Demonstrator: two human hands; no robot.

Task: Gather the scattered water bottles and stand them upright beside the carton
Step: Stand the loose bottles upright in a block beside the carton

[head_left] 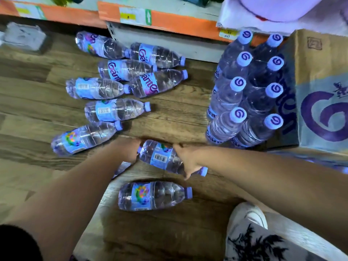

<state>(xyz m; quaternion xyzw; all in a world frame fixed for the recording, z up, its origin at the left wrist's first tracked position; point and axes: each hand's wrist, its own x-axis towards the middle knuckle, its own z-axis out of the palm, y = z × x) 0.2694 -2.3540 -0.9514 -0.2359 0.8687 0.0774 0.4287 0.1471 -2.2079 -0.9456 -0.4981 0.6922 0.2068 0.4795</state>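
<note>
Taking the carton [320,87] as our landmark, we start nearest ourselves: a patterned trouser knee [259,240] sits below the carton, at the bottom right. To its left, well apart from the carton, one water bottle [153,195] lies on its side on the wooden floor [178,113], cap pointing toward the carton's side.

Just beyond it, our right hand [188,161] is closed around the neck end of a barcode bottle [162,157], which is tilted, cap toward us and toward the carton. Our left hand [130,149] meets the base end of that same bottle; we cannot tell whether its fingers are gripping, as they are hidden. Part of another bottle [121,169] shows under the left wrist.

Farther from the carton, to the left, seven more bottles lie scattered: one with a colourful label [82,138], one with a barcode [116,110], then a loose cluster [128,72] reaching back to the base of the shelf [169,42].

Touching the carton's left face, eight standing bottles [246,91] stand upright in two rows of four, caps up. Orange shelf edging [178,17] with price tags runs behind the carton and the bottles.
</note>
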